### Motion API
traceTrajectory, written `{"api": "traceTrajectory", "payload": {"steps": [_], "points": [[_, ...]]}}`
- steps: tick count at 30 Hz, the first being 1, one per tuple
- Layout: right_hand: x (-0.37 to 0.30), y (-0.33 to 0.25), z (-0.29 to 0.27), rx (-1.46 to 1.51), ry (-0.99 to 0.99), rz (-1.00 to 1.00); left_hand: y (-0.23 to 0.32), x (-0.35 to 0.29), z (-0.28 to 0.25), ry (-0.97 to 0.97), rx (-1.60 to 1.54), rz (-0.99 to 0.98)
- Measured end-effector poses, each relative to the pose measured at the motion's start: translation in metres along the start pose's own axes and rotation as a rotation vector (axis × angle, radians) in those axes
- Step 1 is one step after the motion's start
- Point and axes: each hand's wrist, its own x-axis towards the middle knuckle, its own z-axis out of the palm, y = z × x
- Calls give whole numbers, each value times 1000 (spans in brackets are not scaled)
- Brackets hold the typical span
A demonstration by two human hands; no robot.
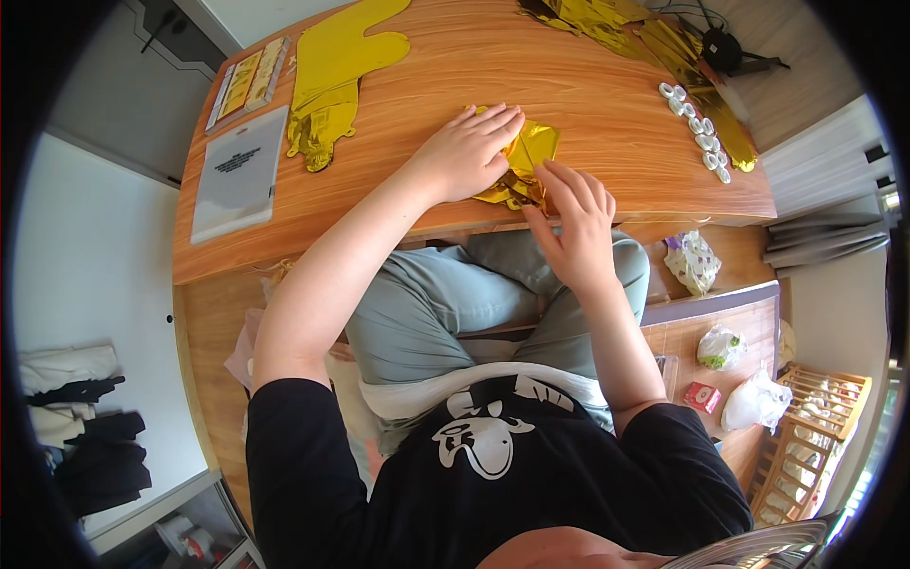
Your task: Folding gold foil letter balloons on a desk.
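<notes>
A folded gold foil balloon [538, 142] lies near the front edge of the wooden table, its surface creased and shiny. My left hand [471, 150] rests flat on its left part with the fingers stretched out, hiding some of the foil. At the foil's right edge is my right hand [576, 213], its fingertips touching or just over the foil and its thumb held apart by the table edge. Farther left, a larger flat gold foil balloon [343, 62] is spread on the tabletop, crumpled at its near end.
The wooden table [417, 114] carries a clear plastic bag [239, 175] and a flat package [248, 83] at the left. More gold foil [654, 47], a row of white ribbon rolls [703, 133] and a black stand [722, 49] are at the right. My crossed legs are below the edge.
</notes>
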Motion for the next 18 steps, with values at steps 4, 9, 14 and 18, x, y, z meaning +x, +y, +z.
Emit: {"api": "traceTrajectory", "payload": {"steps": [4,9,14,18], "points": [[-5,12,0,-47,-91,-90,2,2,-3,-52,-17,-25],[-12,13,-6,-78,-116,-131,1,0,-2,-56,-14,-17],[-1,19,-15,52,-166,-128,-1,1,-3,-69,-18,-12],[14,32,-29,173,-234,-141,0,1,-3,-85,-24,-13]]}}
